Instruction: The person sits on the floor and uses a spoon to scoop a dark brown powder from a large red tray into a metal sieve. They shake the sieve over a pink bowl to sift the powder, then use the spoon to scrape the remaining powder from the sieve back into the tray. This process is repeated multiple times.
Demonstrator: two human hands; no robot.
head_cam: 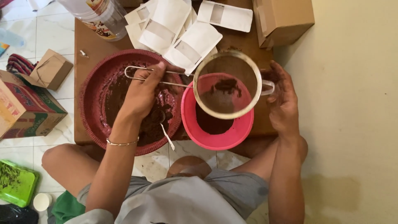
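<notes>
The left hand [143, 89] gripped the sieve [227, 84] handle above the pink bowl [215, 128]; at three o'clock, the right hand [282, 99] seemingly cupped its rim.

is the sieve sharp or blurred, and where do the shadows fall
Head view: the sieve rim looks slightly soft, as does the right hand beside it; the left hand on the wire handle is a little clearer. Light is soft and even, no harsh glare. Faint shadows sit under the pink bowl and on the floor at lower right.
</notes>
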